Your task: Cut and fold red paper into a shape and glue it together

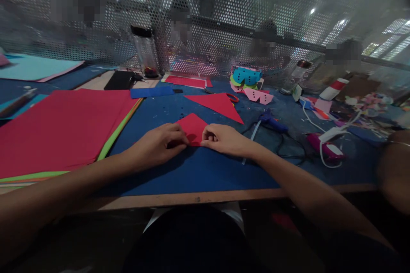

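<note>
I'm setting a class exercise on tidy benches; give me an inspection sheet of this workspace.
Surface: blue tabletop, wooden near edge.
Job's things: red sheet, partly covered; red triangle beyond it.
Clutter: paper stack left; glue gun right.
Hands: left hand and right hand both seem to pinch the red sheet.
Cables: black cord near glue gun; white cable over pink device.
Surroundings: perforated screen behind; part of another person at right edge.
</note>
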A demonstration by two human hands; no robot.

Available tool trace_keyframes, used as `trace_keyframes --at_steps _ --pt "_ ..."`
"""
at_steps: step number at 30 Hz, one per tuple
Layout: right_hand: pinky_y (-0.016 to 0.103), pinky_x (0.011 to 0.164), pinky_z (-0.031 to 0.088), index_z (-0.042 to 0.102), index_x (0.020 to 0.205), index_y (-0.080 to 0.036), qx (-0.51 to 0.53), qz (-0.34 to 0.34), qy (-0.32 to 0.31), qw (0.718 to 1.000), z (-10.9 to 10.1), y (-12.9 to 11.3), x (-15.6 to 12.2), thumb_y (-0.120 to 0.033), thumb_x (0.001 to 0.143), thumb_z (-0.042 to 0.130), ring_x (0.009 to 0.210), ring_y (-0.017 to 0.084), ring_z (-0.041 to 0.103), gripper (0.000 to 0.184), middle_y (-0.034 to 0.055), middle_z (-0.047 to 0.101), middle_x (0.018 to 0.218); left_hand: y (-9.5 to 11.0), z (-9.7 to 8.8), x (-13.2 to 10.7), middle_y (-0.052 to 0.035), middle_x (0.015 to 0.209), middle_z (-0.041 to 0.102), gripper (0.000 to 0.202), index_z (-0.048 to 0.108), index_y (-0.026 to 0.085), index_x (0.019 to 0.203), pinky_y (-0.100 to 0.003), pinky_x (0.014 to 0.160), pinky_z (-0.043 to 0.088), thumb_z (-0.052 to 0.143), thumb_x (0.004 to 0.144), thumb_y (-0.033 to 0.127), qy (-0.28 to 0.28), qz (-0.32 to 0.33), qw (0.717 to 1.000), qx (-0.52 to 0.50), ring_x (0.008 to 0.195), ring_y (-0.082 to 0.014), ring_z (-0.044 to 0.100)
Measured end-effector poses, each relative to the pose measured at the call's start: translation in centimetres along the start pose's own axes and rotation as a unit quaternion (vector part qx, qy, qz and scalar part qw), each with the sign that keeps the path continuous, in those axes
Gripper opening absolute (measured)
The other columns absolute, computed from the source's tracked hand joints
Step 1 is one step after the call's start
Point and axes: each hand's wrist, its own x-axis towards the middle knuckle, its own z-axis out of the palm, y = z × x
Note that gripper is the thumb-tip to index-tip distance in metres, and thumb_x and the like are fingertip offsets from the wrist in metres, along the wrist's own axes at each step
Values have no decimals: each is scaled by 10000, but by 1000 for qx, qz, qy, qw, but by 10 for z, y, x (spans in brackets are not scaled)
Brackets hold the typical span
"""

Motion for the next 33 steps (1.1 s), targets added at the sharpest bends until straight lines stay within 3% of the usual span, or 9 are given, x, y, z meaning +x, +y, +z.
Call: trace_keyframes --at_steps 5,11,17,33 --pt "264 687 369 670 942 -189 0 -8 6 1000 3 1 -1 -323 941 654 807 151 600 135 37 708 941 9 4 8 -40 895 680 173 707 200 902 -306 697 443 588 915 324 28 -101 994 12 803 -205 630" --pt "265 666 347 668 922 -194 -12 -19 23 999 7 7 0 -337 937 672 782 141 602 144 20 712 919 17 7 14 -30 811 686 103 661 202 846 -299 650 383 574 855 257 26 -120 990 66 730 -199 610" --pt "268 660 345 673 917 -199 -11 -31 25 999 8 9 0 -338 936 671 774 142 606 140 13 709 892 26 7 13 -25 778 671 62 613 204 799 -322 695 373 569 823 241 22 -141 983 113 739 -212 594" --pt "267 693 368 667 939 -207 -16 -24 17 999 5 7 -1 -308 936 661 810 147 622 102 16 712 920 23 0 6 -19 803 713 120 659 222 791 -297 635 374 561 814 287 16 -210 975 75 720 -193 635"
